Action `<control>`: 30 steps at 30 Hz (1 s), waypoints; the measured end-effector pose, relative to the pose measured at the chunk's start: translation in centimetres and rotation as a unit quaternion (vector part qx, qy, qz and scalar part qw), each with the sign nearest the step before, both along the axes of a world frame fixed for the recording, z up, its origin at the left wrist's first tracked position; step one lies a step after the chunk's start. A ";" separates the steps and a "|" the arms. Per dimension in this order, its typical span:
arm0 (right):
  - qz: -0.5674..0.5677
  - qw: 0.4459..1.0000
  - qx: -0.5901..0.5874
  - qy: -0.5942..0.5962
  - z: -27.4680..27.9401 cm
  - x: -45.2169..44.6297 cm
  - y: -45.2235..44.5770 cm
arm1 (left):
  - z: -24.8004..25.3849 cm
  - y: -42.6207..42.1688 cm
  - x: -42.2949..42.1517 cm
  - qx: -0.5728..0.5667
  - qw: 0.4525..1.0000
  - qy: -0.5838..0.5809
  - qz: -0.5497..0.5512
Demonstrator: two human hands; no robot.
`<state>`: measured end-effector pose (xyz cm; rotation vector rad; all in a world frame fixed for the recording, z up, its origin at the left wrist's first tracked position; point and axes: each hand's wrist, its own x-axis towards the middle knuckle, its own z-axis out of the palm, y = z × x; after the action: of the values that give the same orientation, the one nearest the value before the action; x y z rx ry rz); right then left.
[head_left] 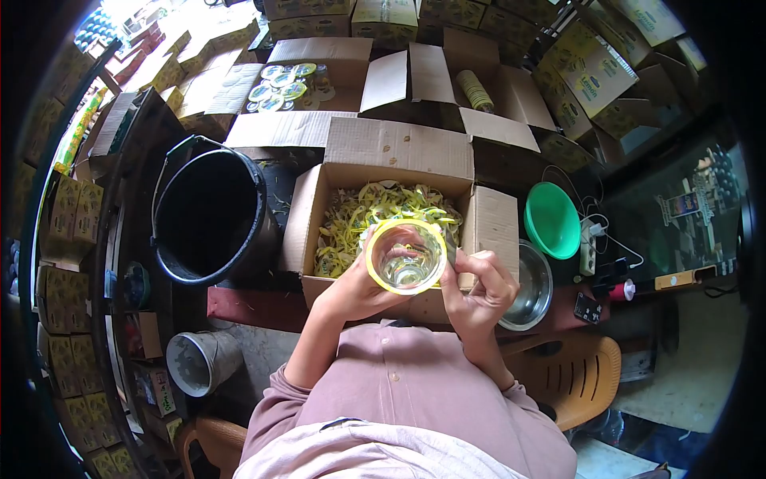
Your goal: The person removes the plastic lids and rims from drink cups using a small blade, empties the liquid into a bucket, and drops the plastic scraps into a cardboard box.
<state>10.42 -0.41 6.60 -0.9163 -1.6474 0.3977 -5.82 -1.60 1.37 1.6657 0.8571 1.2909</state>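
A clear cup [408,257] with a yellow rim is held up in front of me, its round opening facing the camera. My left hand [353,279] is closed around its left side, and the fingers behind it show through the clear wall. At the cup's right edge, my right hand [483,294] is pinched, thumb and finger together. A thin greyish sliver shows by those fingertips, but its kind is unclear. Behind and below the cup stands an open cardboard box [399,152] filled with yellow-green curled strips [351,223].
To the left are a large black bucket [163,239] and a smaller grey bucket [191,363]. A green bowl [550,221] and a metal bowl [536,287] stand right. Further back, one open carton holds round printed lids [279,82], another a stack of cups [475,90].
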 end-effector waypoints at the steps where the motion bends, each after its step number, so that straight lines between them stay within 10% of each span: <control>1: -0.005 1.000 -0.004 -0.001 0.0 0.0 0.0 | -0.1 0.0 0.0 -0.004 1.000 -0.008 -0.006; 21: 0.008 0.999 -0.031 0.008 -0.7 0.8 0.4 | 0.8 0.3 -0.4 0.035 0.992 0.076 -0.095; 30: -0.023 1.000 0.001 0.004 -0.1 -0.1 0.5 | -0.2 0.8 2.0 -0.071 0.957 -0.267 -0.084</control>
<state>10.30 0.12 6.53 -0.9481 -1.6167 0.3667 -3.80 -0.77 1.20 1.1616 0.4569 1.4256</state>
